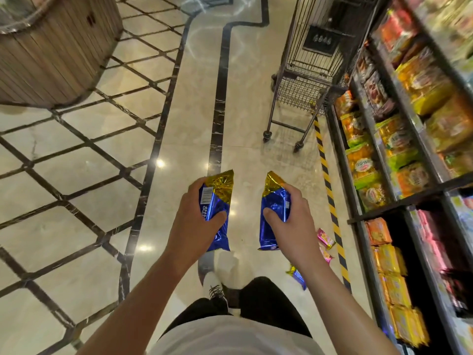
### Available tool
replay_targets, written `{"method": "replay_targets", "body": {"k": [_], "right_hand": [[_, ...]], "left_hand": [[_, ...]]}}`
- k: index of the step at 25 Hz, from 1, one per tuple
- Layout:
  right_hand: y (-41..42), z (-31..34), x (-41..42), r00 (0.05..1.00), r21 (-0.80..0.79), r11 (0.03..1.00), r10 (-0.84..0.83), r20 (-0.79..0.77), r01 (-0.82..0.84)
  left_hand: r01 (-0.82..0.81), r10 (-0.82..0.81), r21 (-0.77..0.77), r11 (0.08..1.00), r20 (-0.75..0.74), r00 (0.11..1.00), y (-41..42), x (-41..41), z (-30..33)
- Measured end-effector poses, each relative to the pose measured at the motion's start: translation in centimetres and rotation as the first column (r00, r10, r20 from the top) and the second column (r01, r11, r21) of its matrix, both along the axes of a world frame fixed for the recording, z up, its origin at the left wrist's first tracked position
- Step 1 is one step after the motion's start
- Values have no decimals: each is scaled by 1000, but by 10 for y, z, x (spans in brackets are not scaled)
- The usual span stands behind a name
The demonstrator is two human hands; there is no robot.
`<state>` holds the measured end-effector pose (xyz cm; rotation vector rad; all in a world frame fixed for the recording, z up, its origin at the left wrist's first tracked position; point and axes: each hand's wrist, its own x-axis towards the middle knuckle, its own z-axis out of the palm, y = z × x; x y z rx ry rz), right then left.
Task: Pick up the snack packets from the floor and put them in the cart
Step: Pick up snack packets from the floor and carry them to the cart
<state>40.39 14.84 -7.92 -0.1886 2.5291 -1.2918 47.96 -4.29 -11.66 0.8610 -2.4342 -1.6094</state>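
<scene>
- Two blue-and-gold snack packets are already off the floor, one in each of the hands: the left hand [197,216] grips the left packet [217,201] with the thumb across its blue face and the fingers curled behind, and the right hand [289,219] grips the right packet [273,208] the same way.
- Both packets are held upright with their gold crimped ends pointing away from the person, well short of the cart [307,73], which stands further up the aisle beside the shelves [384,139].
- The step in hand, as I judge it, is carrying this pair to the cart and dropping them in.
- To do it well, keep the grip around the middle of each packet rather than the slippery foil ends, firm enough to hold but not so tight as to crush what is inside.
- Walk up to the cart's near side and lift each hand over the wire rim before letting go, so the packets land in the basket rather than hitting its wall and falling to the floor [245,139].
- Mind the footing: more packets lie on the floor near the person's right, two pink packets [325,238] and a blue packet [298,275] partly hidden by the right forearm, close to the yellow-and-black striped line [330,196].
- Those remain to be collected, so the task looks only partly done.
</scene>
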Motion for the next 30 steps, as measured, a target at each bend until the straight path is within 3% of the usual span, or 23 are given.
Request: {"method": "replay_targets", "body": {"k": [9,12,19,24,30], "right_hand": [[-79,-18,-123,994,-23,994,108,25,-108],[-105,-23,-186,993,-56,992,118,26,-116],[-144,-31,-329,986,-114,982,160,55,-153],[-176,-18,-426,979,-123,975,192,64,-183],[-223,-20,-492,975,-104,974,211,64,-203]], "left_hand": [[-75,75,0,997,33,997,-72,-104,-12],[-84,87,-79,993,40,995,-92,-156,-12],[-139,146,-60,989,130,981,-112,-278,-2],[-217,221,-57,975,96,970,-129,-357,12],[-185,196,-115,976,95,976,-175,-440,11]]}}
